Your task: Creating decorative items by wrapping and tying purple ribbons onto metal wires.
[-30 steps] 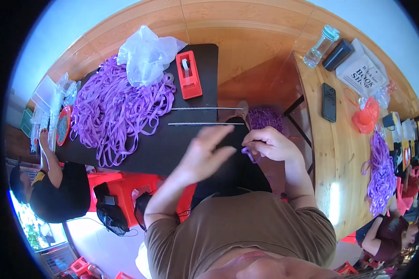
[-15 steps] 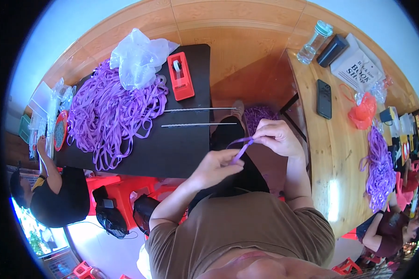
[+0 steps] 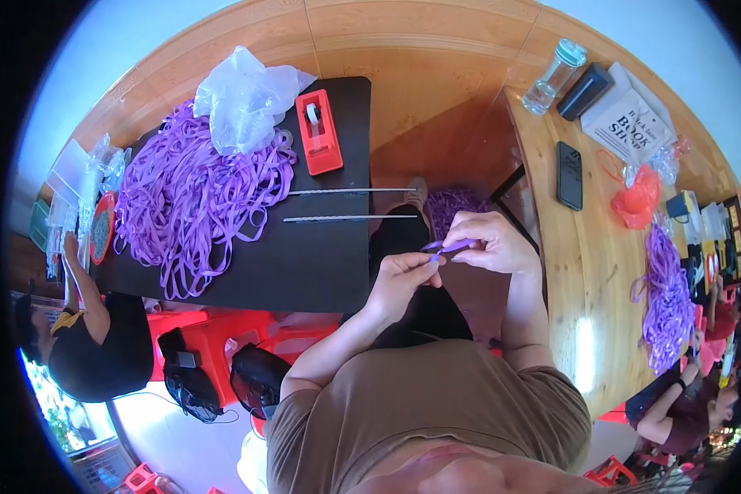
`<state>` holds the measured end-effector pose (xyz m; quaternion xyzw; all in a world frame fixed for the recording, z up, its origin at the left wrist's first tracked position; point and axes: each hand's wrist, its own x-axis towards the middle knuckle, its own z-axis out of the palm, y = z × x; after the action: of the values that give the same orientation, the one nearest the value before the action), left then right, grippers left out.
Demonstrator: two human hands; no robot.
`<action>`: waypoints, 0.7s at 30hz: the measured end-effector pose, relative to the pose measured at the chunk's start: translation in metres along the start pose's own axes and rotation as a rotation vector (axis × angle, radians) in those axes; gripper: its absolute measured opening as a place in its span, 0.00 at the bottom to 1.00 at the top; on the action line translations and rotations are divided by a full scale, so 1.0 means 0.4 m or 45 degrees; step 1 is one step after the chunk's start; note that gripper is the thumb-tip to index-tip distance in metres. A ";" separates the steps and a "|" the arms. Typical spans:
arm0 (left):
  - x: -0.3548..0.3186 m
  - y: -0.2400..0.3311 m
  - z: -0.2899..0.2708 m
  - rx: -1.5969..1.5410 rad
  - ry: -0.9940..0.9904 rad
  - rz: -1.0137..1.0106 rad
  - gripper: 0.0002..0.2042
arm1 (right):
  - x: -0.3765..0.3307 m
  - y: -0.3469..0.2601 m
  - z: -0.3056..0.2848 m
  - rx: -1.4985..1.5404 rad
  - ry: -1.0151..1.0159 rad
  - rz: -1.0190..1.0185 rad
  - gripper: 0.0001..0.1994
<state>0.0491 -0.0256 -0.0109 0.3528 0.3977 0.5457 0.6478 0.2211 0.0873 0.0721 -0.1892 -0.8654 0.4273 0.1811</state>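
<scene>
A narrow purple ribbon (image 3: pixel 463 244) is held between my two hands, over my lap and the gap between the tables. My left hand (image 3: pixel 406 282) pinches one part of it between thumb and fingertips. My right hand (image 3: pixel 494 241) grips another part close by, its fingers curled round the strip. Fingertips of both hands almost meet, and a small bent piece of ribbon shows between them. To the left, a big heap of purple ribbons (image 3: pixel 198 193) lies on the black table (image 3: pixel 321 272). Two thin metal rods (image 3: pixel 354 219) stick out over that table's right edge.
A red tape dispenser (image 3: pixel 319 132) and a clear plastic bag (image 3: pixel 243 95) are at the back of the black table. The wooden table (image 3: pixel 568 305) at right bears a phone (image 3: pixel 570 175), a bottle (image 3: pixel 552 82) and more ribbons (image 3: pixel 667 296). Other people sit at both sides.
My left hand has moved right and up, bringing its fingertips close to my right hand. The ribbon's loop between them has become shorter.
</scene>
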 end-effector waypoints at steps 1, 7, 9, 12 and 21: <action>-0.002 0.004 0.001 -0.090 -0.007 -0.069 0.09 | -0.006 0.007 -0.001 -0.003 0.013 0.000 0.10; -0.006 -0.002 0.003 -0.381 -0.019 -0.270 0.10 | -0.007 0.053 0.030 -0.155 0.197 -0.164 0.09; -0.004 -0.011 -0.001 -0.401 -0.027 -0.294 0.10 | -0.005 0.057 0.030 -0.199 0.223 -0.148 0.08; 0.003 -0.030 -0.008 -0.420 -0.029 -0.298 0.10 | 0.000 0.076 0.032 -0.319 0.269 -0.216 0.08; 0.073 -0.135 -0.044 -0.350 0.089 -0.233 0.10 | 0.056 0.158 0.062 -0.960 0.486 -0.318 0.11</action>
<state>0.0588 -0.0048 -0.0704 0.2041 0.3719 0.5456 0.7227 0.2008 0.1170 0.0104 -0.2117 -0.9280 0.0137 0.3062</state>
